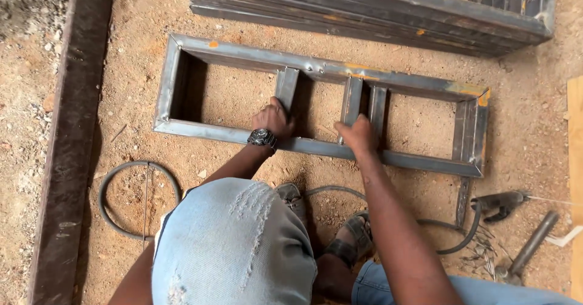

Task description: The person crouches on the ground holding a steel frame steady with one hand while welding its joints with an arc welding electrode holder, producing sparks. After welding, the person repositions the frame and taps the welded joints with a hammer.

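Steel tubing welded into a long rectangular frame (243, 136) is laid flat on the sandy ground (231, 101), presumably so that its loose inner pieces stay level with the rails. The left hand (273, 119), which wears a dark wristwatch (262, 138), is closed over the lower end of a short upright bar (286, 87), where that bar meets the near rail; the grip is narrow, with the fingers wrapped on the bar itself. The right hand (358, 136) is pressed on the foot of a second upright bar (351, 101), just beside a third one (377, 106); its fingers are curled down over the joint, though whether the bar is pinched or only steadied cannot be told. Both bars thus lie directly under the grips, extending away from the hands towards the far rail. A welding electrode holder (499, 203) with its black cable (449, 244) is set down to the right, near a hammer (529, 245) and a scatter of spent rods. More steel sections (364, 7) are stacked beyond the frame, well apart from the hands.
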